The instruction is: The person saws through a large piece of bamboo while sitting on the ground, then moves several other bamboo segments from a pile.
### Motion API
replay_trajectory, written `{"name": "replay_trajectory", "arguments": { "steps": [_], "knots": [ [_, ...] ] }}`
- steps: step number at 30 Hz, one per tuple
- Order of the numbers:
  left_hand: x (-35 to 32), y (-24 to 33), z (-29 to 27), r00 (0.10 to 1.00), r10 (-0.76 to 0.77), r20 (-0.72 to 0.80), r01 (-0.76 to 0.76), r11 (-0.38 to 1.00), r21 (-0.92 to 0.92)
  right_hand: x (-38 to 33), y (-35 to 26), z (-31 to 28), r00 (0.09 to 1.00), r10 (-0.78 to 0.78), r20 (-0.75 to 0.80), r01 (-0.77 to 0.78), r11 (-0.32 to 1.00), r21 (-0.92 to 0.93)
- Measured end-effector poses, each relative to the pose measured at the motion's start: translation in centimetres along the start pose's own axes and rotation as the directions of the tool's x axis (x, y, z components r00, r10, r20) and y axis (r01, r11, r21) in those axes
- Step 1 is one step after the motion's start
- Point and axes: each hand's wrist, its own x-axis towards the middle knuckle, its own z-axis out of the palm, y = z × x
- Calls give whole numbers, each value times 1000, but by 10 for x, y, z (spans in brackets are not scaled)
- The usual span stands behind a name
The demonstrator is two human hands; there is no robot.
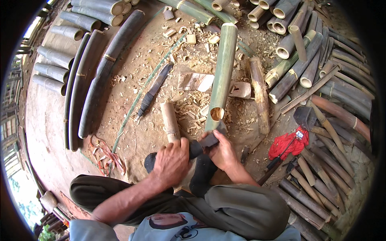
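My left hand (171, 160) is closed over the near end of a short tan bamboo piece (169, 119) that lies on the dirt just ahead of me. My right hand (223, 152) grips a dark flat blade (209, 140) at the open near end of a long green bamboo pole (222, 72). The pole runs away from me across the ground. Both hands sit close together above my dark-covered feet (201, 173). How much of the blade's handle my right hand covers cannot be seen.
A long dark knife (155, 89) lies on the ground to the left among wood shavings (193, 108). Curved dark split bamboo (102, 76) lines the left. Stacked bamboo tubes (305, 64) fill the right, with a red cloth (287, 144) and a metal tool head (304, 116).
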Motion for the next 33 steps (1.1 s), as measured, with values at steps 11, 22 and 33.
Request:
{"name": "replay_trajectory", "arguments": {
  "steps": [11, 22, 33],
  "knots": [
    [87, 25, -110, 871, 76, 486, -118, 991, 57, 24, -14, -2, 982, -47, 185, -1, 968, 251],
    [27, 60, 22, 942, -207, 265, 293, 893, -341, 21, -48, -27, 994, 49, -100, -86, 910, -405],
    [-5, 49, 54, 928, -323, 185, 370, 751, -547, -2, -34, 1, 986, -80, -147, -67, 618, -783]
  ]
}}
